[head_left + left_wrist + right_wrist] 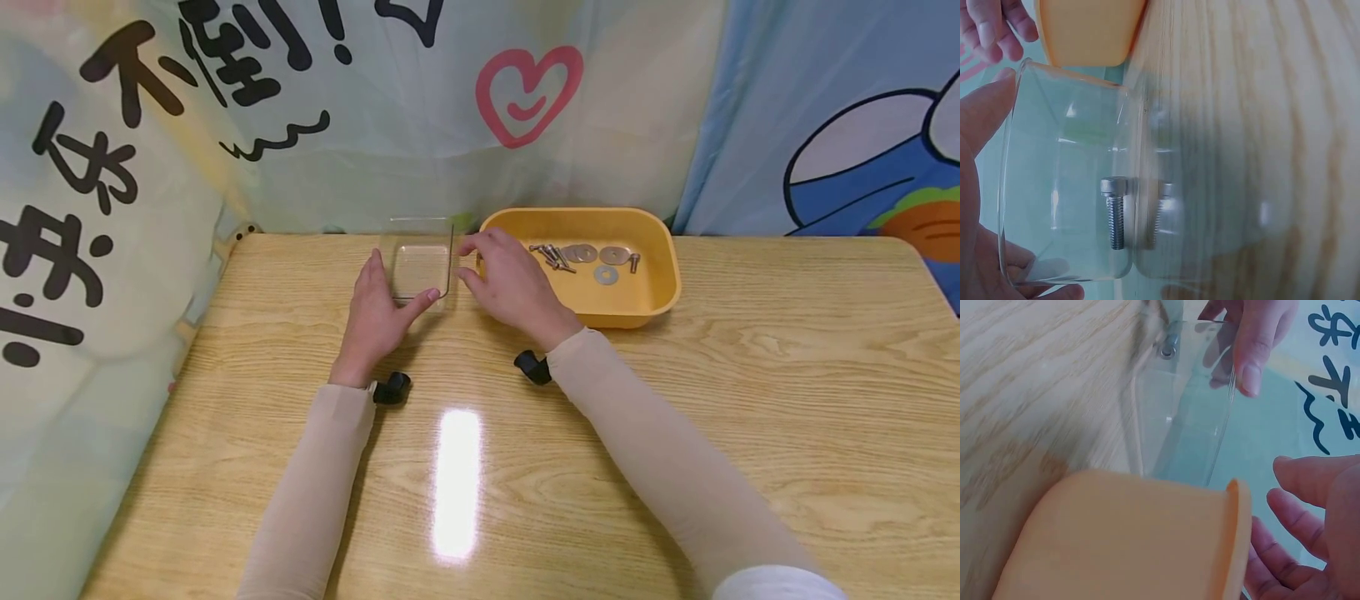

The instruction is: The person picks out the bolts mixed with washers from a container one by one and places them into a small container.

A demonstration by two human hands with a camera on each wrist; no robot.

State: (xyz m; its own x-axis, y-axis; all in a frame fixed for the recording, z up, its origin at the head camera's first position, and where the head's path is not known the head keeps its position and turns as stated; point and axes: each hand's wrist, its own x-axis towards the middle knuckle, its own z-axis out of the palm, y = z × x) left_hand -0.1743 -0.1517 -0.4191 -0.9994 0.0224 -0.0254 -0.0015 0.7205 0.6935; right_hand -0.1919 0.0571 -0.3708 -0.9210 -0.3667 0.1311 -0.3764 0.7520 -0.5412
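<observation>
My left hand (pixel 377 318) holds a clear plastic box (pixel 422 265) by its left and near sides, with the thumb at the near rim and the fingers along the left wall. Inside the box, a silver socket-head bolt (pixel 1115 215) shows in the left wrist view, near the bottom. Over the left rim of a yellow plastic bin (pixel 630 310) is my right hand (pixel 517 282), between bin and box. Its thumb and fingers are loosely bent and apart in the right wrist view, holding nothing that shows. In the bin lie several bolts (pixel 553 257) and flat washers (pixel 606 275).
Both containers stand at the back of a wood-grain table (pixel 780 400), close to a printed cloth backdrop (pixel 360 183). The bin is just right of the box. A bright light reflection (pixel 456 483) lies on the tabletop between the forearms.
</observation>
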